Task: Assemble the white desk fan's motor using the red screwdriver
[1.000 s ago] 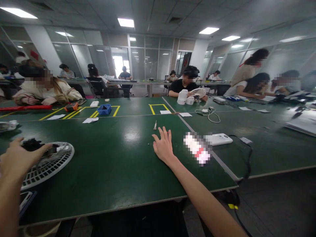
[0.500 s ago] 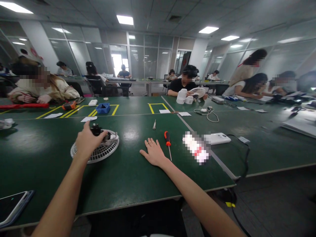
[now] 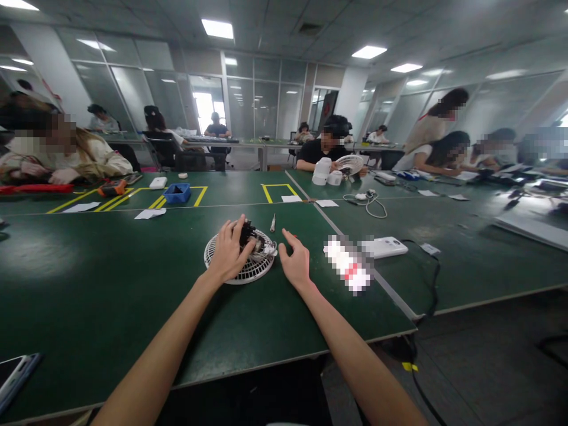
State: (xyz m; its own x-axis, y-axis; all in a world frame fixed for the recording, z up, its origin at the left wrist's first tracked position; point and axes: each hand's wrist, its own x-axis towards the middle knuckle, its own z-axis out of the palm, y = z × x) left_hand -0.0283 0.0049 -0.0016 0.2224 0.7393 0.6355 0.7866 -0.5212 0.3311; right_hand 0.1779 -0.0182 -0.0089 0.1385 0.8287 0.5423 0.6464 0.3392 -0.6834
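A white round fan grille [image 3: 256, 272] lies on the green table in front of me, with a black motor [image 3: 248, 232] and loose white wiring on top. My left hand [image 3: 227, 253] is curved around the left side of the motor, thumb in front and fingers behind. Just right of the grille, my right hand [image 3: 295, 260] is held with thumb and fingers apart and holds nothing. It hides nearly all of the screwdriver; only a red speck shows at its fingertips. Beyond the hands lies a small pale pointed tool [image 3: 273, 223].
A blue bin [image 3: 177, 194] with dark parts and paper slips stand farther back. To the right are a blurred bright object [image 3: 348, 264], a white power bank [image 3: 387, 248] and its black cable [image 3: 437, 278]. A phone [image 3: 18, 378] lies near left. Co-workers sit around the table.
My left hand has brought the fan grille with its motor rightward to the middle. My right hand has lifted from lying flat and turned sideways, now covering the red-and-black screwdriver.
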